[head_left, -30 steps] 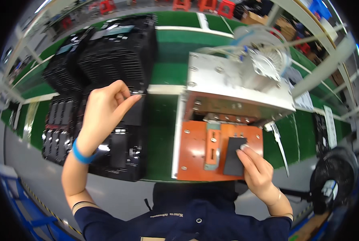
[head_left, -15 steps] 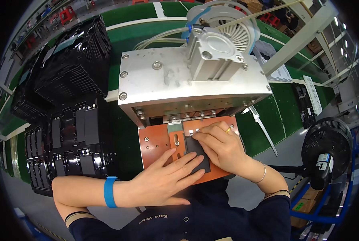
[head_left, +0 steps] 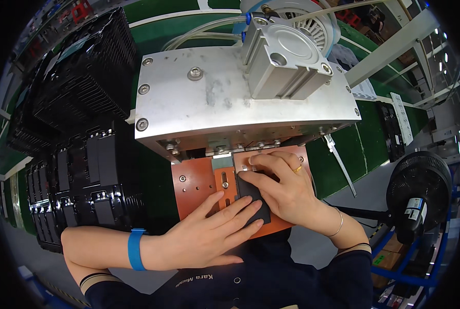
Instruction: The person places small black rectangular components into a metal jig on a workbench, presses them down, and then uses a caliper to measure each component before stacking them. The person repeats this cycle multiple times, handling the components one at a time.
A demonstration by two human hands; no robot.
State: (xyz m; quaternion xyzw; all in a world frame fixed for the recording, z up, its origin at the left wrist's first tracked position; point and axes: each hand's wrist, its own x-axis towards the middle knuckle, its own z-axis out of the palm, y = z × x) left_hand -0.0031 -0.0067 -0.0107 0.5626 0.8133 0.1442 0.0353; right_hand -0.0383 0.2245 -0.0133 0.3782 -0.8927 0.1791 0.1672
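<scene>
A flat black battery cell (head_left: 249, 191) with small silvery tabs at its far end lies on the orange fixture plate (head_left: 191, 175), beside a slotted orange guide (head_left: 225, 180). My left hand (head_left: 209, 232) rests with fingers stretched and spread, their tips on the cell's near part. My right hand (head_left: 289, 188) is curled over the cell's far right corner, thumb and index finger at the tabs; its palm side is hidden. Just beyond my fingers stands a metal press (head_left: 199, 103) with a square cylinder (head_left: 292, 56) on top.
To the left, black plastic trays (head_left: 93, 170) hold several similar black cells, with tall stacks of black trays (head_left: 86, 77) behind. A black fan (head_left: 418, 185) stands at the right. A metal strip (head_left: 341, 165) lies on the green bench (head_left: 364, 134), and a white reel (head_left: 312, 26) sits behind the press.
The view has shifted so the press looks larger and nearer. My right fingers have moved slightly at the tabs, the index more arched. My left hand stays on the cell.
</scene>
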